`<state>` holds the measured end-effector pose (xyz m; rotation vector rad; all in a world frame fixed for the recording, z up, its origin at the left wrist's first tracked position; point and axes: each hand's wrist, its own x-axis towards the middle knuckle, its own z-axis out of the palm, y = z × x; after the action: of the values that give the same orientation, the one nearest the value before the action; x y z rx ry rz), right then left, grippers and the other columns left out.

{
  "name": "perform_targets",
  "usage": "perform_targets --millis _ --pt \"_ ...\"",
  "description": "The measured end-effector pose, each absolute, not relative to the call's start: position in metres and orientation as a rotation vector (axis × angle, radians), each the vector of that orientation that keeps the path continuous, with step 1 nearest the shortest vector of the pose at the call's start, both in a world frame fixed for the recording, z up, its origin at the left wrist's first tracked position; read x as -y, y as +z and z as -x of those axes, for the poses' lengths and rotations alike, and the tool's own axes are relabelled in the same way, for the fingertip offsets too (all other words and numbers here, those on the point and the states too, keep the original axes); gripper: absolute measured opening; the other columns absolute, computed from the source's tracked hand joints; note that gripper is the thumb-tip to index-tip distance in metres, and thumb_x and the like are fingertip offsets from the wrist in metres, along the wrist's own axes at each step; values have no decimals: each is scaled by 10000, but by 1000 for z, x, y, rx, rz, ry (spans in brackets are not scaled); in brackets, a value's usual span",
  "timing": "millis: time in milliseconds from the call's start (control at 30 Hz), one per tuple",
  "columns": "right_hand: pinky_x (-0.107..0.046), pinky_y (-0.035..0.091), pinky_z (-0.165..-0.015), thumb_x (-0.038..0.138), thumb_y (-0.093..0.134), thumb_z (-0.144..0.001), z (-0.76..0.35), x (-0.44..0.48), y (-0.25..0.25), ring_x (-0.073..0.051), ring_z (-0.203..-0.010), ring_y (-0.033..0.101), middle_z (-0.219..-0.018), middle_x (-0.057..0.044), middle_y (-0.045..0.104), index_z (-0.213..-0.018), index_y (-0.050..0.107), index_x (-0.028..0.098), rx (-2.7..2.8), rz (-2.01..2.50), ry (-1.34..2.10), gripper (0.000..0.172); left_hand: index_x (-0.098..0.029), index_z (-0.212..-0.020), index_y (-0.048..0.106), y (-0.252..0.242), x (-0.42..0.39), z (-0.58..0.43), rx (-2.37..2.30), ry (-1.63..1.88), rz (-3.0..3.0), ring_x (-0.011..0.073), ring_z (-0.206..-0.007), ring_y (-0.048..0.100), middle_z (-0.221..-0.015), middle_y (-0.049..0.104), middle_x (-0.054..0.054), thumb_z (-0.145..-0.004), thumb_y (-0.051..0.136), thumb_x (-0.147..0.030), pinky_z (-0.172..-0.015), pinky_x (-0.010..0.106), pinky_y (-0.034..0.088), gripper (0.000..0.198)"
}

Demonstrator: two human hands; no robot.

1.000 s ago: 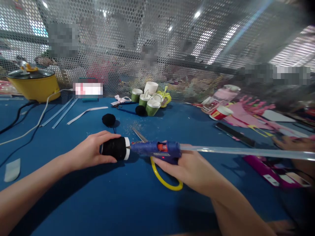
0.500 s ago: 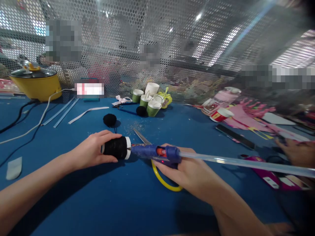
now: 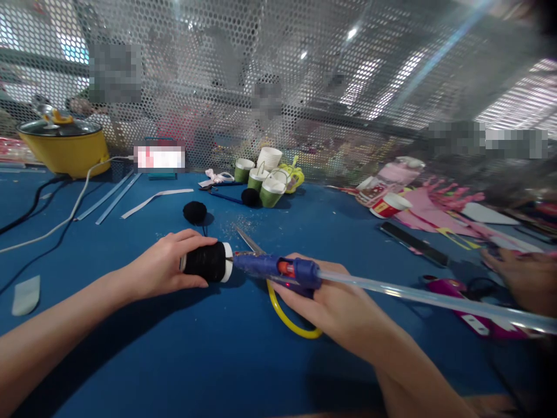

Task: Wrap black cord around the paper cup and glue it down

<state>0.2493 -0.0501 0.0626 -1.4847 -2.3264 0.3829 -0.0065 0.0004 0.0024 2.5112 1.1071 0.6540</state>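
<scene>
My left hand (image 3: 167,264) is closed around a small paper cup (image 3: 204,262) wrapped in black yarn, lying on its side with its white rim to the right. A blue glue gun (image 3: 261,265) is gripped in my right hand (image 3: 331,307); its nozzle meets the cup's rim. From the gun's rear a long clear glue stick (image 3: 404,289) runs off to the right. Under the gun lie scissors with yellow handles (image 3: 287,319), partly hidden. Just beyond my left hand sits a ball of black yarn (image 3: 195,213), its strand leading toward the cup.
Green-wrapped cups (image 3: 270,193) stand at the back beside a second black ball (image 3: 250,197). A yellow pot (image 3: 65,151) and cables occupy the left. A phone (image 3: 413,244), pink pieces (image 3: 429,206) and a co-worker's hand (image 3: 517,276) are on the right. A perforated metal screen (image 3: 209,75) rises behind.
The far end of the glue stick has dipped slightly. The co-worker's hand has shifted a little. My hands, the cup and the gun's nozzle stay almost in place.
</scene>
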Motion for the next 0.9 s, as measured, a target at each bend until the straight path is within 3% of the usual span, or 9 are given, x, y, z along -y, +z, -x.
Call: perform_targets --millis 400,900 --pt "-258 441 -577 271 490 -809 -248 51 63 -144 -583 555 -683 -13 617 -681 553 216 2308 1483 360 152 -243 -1229 437 4 1 6 -1066 652 -2617 250 -1023 540 -1161 537 87 -706 680 -292 -871 389 418 579" --pt "-240 417 -525 307 486 -813 -250 51 63 -129 -547 515 -637 2 586 -680 531 202 2302 1492 410 176 -227 -1230 431 8 2 5 -1081 580 -2641 261 -1049 530 -1191 529 102 -713 676 -280 -875 408 410 575"
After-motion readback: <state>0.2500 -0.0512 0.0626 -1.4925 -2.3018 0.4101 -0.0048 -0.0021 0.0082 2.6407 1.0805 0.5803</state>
